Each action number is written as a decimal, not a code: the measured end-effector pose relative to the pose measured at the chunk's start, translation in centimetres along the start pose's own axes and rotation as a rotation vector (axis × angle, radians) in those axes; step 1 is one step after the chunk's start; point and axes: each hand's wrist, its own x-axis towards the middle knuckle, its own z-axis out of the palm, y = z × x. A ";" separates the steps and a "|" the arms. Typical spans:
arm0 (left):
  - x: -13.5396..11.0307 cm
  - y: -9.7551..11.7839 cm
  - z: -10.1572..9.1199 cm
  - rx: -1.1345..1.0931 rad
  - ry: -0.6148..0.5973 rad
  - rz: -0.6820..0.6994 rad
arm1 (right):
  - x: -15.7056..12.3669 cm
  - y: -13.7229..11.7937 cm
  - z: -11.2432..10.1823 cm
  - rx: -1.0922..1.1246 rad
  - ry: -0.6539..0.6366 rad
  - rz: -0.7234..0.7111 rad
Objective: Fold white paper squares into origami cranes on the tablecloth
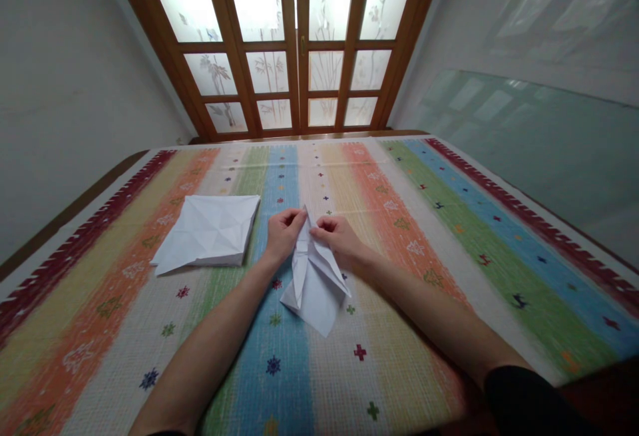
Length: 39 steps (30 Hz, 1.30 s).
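A white folded paper [319,296] lies over the blue and cream stripes in the middle of the table, with several creased flaps that narrow to a point at its far end. My left hand [284,233] pinches the left side of that point between thumb and fingers. On the right side, my right hand [337,233] has its thumb and curled fingers closed on the paper's edge. Both hands are close together near the tip. The undersides of the flaps are hidden.
Left of my hands rests a stack of creased white paper sheets [212,229]. A striped, patterned tablecloth [424,329] covers the table. Beyond the far edge stands a wooden door with glass panes [299,56]. A glass panel [539,150] leans along the right wall.
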 end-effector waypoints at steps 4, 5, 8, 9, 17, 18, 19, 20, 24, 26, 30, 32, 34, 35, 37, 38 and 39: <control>-0.6 0.6 0.4 0.110 0.049 0.085 | -0.1 -0.3 0.6 0.009 0.117 -0.079; -0.7 0.7 0.5 0.121 0.057 0.100 | -0.1 -0.4 0.7 -0.007 0.130 -0.101; -0.9 0.8 0.6 0.105 0.042 0.120 | 0.0 -0.5 0.5 -0.073 0.143 -0.155; -0.9 0.8 0.6 0.090 0.032 0.121 | 0.0 -0.6 0.4 -0.091 0.146 -0.168; -0.8 1.1 0.7 0.079 0.044 0.120 | -0.2 -0.3 0.7 -0.181 0.126 -0.218; -0.8 1.2 0.8 0.096 0.058 0.121 | -0.2 -0.3 0.7 -0.202 0.115 -0.222; -0.9 1.3 0.8 0.112 0.070 0.122 | -0.3 -0.4 0.8 -0.228 0.108 -0.225; -0.9 1.5 0.8 0.125 0.077 0.122 | -0.4 -0.5 0.8 -0.255 0.103 -0.229; -0.9 1.8 0.7 0.171 0.112 0.113 | -0.7 -0.7 0.9 -0.352 0.070 -0.271; -0.8 2.0 0.6 0.185 0.160 0.112 | -0.9 -0.5 1.0 -0.384 0.049 -0.287; -0.6 1.9 0.4 0.228 0.258 0.124 | -1.1 0.2 1.3 -0.438 0.039 -0.319; -0.5 1.8 0.3 0.227 0.267 0.132 | -1.0 0.5 1.2 -0.463 0.058 -0.357; -0.2 1.6 0.0 0.169 0.209 0.145 | -0.9 0.6 0.9 -0.475 0.101 -0.380; 0.1 1.5 -0.2 0.118 0.145 0.147 | -0.8 0.6 0.6 -0.477 0.124 -0.383; 0.6 1.2 -0.8 0.013 -0.037 0.120 | -0.5 0.5 -0.1 -0.477 0.155 -0.372; 0.8 1.1 -1.1 -0.024 -0.138 0.088 | -0.4 0.5 -0.6 -0.476 0.162 -0.363; 0.9 0.9 -1.3 -0.044 -0.226 0.050 | -0.3 0.5 -1.0 -0.475 0.166 -0.354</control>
